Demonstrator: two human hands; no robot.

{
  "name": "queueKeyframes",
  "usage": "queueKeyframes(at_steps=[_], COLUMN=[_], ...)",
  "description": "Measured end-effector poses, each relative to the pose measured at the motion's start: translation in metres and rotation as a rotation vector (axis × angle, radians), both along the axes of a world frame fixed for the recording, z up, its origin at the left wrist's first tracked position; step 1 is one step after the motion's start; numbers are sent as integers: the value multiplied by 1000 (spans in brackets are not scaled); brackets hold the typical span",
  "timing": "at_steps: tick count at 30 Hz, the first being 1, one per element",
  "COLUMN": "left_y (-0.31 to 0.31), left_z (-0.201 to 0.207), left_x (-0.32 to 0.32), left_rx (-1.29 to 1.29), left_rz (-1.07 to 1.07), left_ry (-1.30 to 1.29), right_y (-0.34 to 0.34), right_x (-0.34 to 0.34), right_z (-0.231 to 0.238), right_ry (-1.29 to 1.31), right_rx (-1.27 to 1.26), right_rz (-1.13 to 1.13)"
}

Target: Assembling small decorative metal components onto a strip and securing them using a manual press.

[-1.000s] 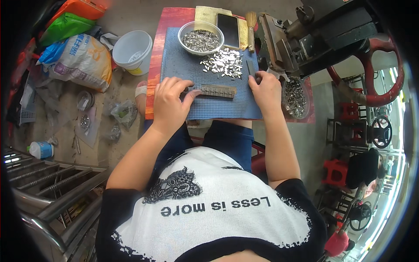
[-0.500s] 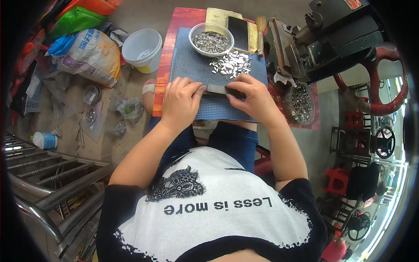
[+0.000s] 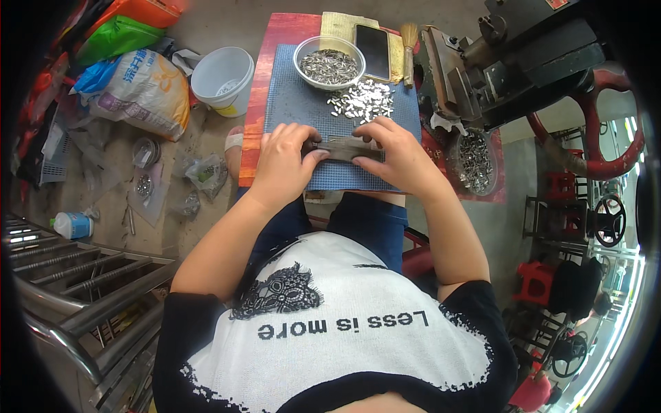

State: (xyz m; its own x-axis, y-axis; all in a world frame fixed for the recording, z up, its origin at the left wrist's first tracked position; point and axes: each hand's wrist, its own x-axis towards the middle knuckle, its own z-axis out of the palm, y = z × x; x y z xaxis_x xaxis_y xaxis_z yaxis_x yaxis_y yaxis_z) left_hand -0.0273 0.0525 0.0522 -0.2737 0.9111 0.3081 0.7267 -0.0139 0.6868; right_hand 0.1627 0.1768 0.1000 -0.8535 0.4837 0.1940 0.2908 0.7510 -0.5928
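Above the front half of a blue textured mat (image 3: pixel 286 93), a dark grey metal bar-shaped block (image 3: pixel 339 147) is held level between my two hands. My left hand (image 3: pixel 284 164) grips its left end, thumb on the near side and fingers curled behind. The right end is pinched between the thumb and fingers of my right hand (image 3: pixel 399 153). Just beyond the block lies a loose pile of small shiny white pieces (image 3: pixel 365 100). Behind that stands a clear round bowl (image 3: pixel 297 67) filled with small slim metal parts (image 3: pixel 330 67). My fingers hide both block ends.
A phone (image 3: pixel 372 51) lies on a yellow cloth (image 3: pixel 340 25) at the table's far side, beside a brush (image 3: pixel 409 51). To the right are a dark machine (image 3: pixel 523 62) with a red handwheel (image 3: pixel 585 138) and a tub of metal parts (image 3: pixel 475 165). A white bucket (image 3: pixel 222 76) stands left.
The block has turned in my hands: its lighter grey face has given way to a darker one with a lengthwise line. My left fingers have shifted round its end.
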Motion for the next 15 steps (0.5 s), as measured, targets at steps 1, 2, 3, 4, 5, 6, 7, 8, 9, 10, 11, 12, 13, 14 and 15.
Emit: queueKeyframes(at_steps=[1,2,3,4,5,6,7,8,9,10,11,12,13,14,15], left_y=[-1,-1,0,1,3,8,14,22,32,43,55,71,87,104,123], left_z=[1,1,2,3,4,8,13,19,27,36,46,57,59,60,63], left_x=[1,2,1,1,2,1,1,1,2,7,15,24,36,49,63], left_rx=[-4,-8,-8,-18,-25,-19,-23,-26,3,71,140,64,94,124,72], left_rz=[-27,-56,-64,-96,-131,-138,-184,-234,-256,-261,-266,-313,-315,-313,-360], left_ry=[22,45,47,55,63,68,-8,-85,-112,-140,-170,-157,-114,-70,-102], right_y=[4,6,6,6,7,8,8,10,14,20,24,34,40,49,58], right_x=[3,6,7,8,11,14,19,23,29,36,42,52,59,64,71], right_z=[-4,-7,-10,-13,-12,-9,-3,4,12,22,34,37,52,57,60], right_ry=[-14,-27,-25,-24,-24,-20,-4,12,80,101,161,281,295,318,281], right_rx=[15,32,31,25,21,28,-28,-81,-77,-93,-123,-56,73,176,202], right_rz=[54,107,99,105,108,100,65,27,-5,-80,-204,-335,-475,-628,-709])
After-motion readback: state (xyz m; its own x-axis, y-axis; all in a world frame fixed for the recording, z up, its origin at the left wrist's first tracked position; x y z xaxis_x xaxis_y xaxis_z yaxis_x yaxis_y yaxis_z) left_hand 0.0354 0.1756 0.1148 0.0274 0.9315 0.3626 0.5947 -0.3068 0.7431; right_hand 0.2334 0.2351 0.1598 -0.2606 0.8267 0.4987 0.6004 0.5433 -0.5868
